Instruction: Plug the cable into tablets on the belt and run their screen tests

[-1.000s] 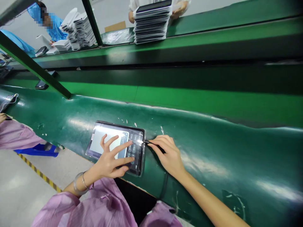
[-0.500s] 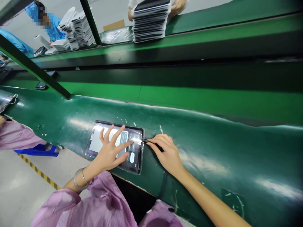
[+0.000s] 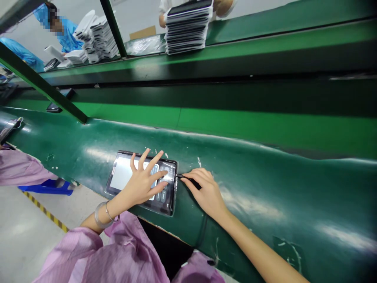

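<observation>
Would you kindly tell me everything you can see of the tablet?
The tablet is a dark rectangle, glossy, seemingly under clear film, lying flat, screen up, on the green bench. The screen is lit, pale on one side, with rounded buttons on the other. The left hand spreads over it, contact unclear; the right hand holds a black plug at one edge.

A glossy green bench (image 3: 259, 181) borders a green belt (image 3: 235, 122) above a pale floor (image 3: 22, 239).

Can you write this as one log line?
left hand: spread over lit tablet | right hand: pinching black cable plug at tablet's edge | tablet: on green worktop
</observation>
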### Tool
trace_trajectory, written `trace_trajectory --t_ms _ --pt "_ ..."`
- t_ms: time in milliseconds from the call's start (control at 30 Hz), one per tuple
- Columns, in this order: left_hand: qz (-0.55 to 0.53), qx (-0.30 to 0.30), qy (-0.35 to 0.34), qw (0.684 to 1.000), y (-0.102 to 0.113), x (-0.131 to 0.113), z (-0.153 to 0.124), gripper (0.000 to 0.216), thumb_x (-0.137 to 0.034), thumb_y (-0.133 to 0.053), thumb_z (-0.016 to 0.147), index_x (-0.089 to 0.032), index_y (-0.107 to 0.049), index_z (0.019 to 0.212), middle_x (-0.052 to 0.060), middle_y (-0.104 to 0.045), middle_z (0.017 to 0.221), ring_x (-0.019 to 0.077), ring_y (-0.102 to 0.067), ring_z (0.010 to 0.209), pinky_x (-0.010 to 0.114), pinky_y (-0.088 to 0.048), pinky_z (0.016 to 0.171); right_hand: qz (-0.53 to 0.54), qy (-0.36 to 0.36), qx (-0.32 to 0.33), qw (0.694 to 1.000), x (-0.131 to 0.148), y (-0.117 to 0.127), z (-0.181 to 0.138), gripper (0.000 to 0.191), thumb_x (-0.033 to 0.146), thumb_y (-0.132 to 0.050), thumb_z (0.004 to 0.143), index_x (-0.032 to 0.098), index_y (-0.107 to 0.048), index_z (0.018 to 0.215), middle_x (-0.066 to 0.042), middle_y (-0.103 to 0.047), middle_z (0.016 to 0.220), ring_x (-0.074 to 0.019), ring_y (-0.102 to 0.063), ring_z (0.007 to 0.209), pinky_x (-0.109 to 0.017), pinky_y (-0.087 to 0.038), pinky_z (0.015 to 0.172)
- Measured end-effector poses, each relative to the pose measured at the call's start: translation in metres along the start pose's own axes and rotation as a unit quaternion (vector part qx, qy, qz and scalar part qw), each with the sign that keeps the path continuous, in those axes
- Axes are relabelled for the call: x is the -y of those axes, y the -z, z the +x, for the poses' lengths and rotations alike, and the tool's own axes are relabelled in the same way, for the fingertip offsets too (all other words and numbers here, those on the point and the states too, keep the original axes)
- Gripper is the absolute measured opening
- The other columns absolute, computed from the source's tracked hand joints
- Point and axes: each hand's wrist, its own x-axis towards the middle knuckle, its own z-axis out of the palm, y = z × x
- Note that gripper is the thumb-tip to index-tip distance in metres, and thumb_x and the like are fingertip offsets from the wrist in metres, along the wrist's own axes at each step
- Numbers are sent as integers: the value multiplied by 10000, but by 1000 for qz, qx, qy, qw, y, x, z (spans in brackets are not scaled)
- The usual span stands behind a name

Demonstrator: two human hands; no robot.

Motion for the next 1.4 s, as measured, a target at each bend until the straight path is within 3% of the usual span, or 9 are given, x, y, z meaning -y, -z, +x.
trace_trajectory --t_ms 433,500,600,767,867,1000,1167,1400 --pt "27 0 -7 1000 -2 -7 5 331 -474 -491 1084 -249 -693 1218 65 -270 1705 387 -115 1579 728 22 1216 -8 -1 10 1000 0 2 0 57 262 -647 1042 235 -690 1068 -23 -678 996 -232 -581 968 -404 -416 878" --pt "45 13 -7 999 -3 -10 6 413 -513 -469 1085 -250 -634 1357 69 -251 1711 377 -127 1579 722 33 1226 -12 0 16 1000 -1 2 0 67 268 -631 1051 234 -684 1071 -31 -683 1010 -238 -587 977 -409 -416 881" --pt "72 29 -14 997 -5 -16 11 667 -619 -449 1061 -213 -408 1588 93 -222 1716 354 -135 1581 711 76 1241 -20 5 23 1000 -3 2 0 102 280 -609 1063 234 -674 1127 -37 -686 1030 -242 -594 980 -411 -416 877" --pt "79 53 -38 995 -8 -21 24 918 -746 -453 1003 -115 -255 1639 137 -327 1670 321 -218 1558 718 117 1245 -29 19 26 999 -6 2 -2 123 305 -612 1066 252 -669 1161 -23 -679 1020 -236 -592 965 -402 -407 860" --pt "66 71 -50 994 -10 -23 32 936 -700 -546 987 -84 -254 1628 172 -470 1566 325 -362 1473 743 117 1232 -33 30 19 999 -7 2 -1 100 296 -609 1067 252 -666 1137 -13 -686 999 -232 -598 954 -394 -403 850" --pt "75 84 -47 992 -10 -28 43 930 -586 -663 944 -63 -283 1612 201 -568 1418 347 -514 1311 757 22 1236 -34 48 9 998 -8 2 1 100 306 -596 1074 237 -668 1085 -16 -690 974 -231 -611 941 -390 -408 837" --pt "115 117 -25 986 -10 -38 53 915 -526 -705 907 -58 -324 1594 213 -615 1300 384 -558 1247 735 -113 1231 -44 61 7 997 -11 2 2 113 295 -580 1081 229 -661 1037 -18 -673 961 -223 -612 934 -382 -406 829" --pt "222 183 -9 958 -12 -57 72 823 -462 -653 941 -99 -351 1614 188 -681 1141 387 -639 1129 684 -109 1243 -53 84 15 995 -11 5 4 110 275 -558 1089 228 -622 1013 -16 -645 969 -202 -601 924 -363 -411 830"
